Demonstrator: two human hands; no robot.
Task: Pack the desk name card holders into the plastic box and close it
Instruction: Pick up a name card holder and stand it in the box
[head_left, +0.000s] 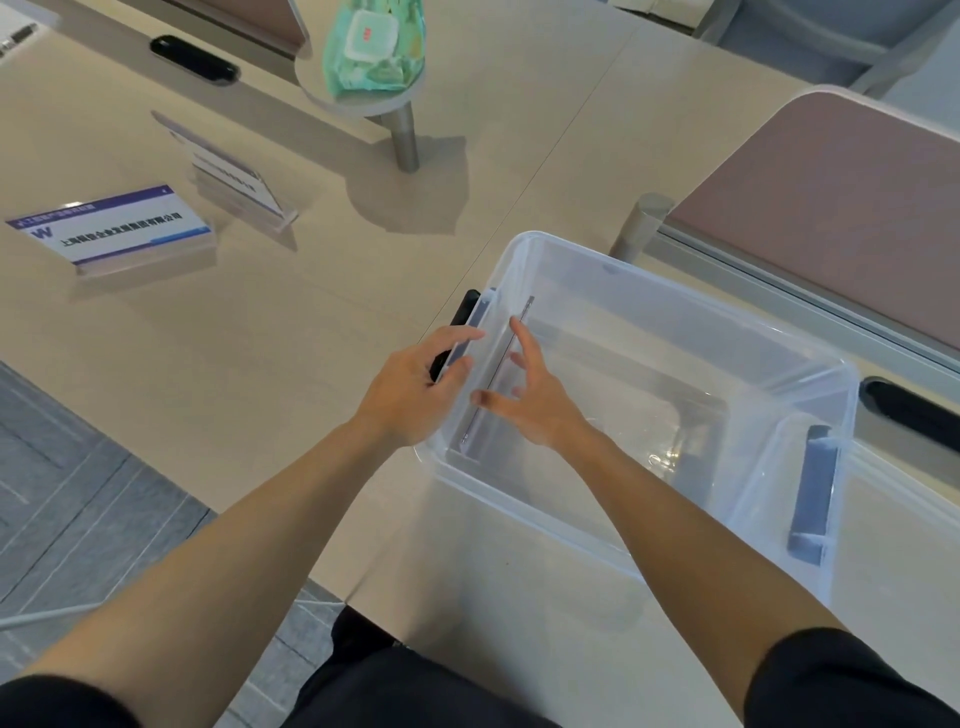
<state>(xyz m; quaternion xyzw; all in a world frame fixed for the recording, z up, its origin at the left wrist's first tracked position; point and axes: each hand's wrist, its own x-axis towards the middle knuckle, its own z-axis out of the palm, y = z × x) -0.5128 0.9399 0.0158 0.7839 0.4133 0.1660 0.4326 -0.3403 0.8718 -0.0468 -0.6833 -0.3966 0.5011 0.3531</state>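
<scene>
A clear plastic box (675, 395) is seen open at centre right of the frame on a beige desk (291, 338). A card holder (496, 379) stands on edge inside, against the box's left wall. The right hand (530, 400) is spread open just beside it. The left hand (410, 387) is curled around the box's left latch (470, 332). Two more card holders (117, 226) (234, 176) are left at upper left.
</scene>
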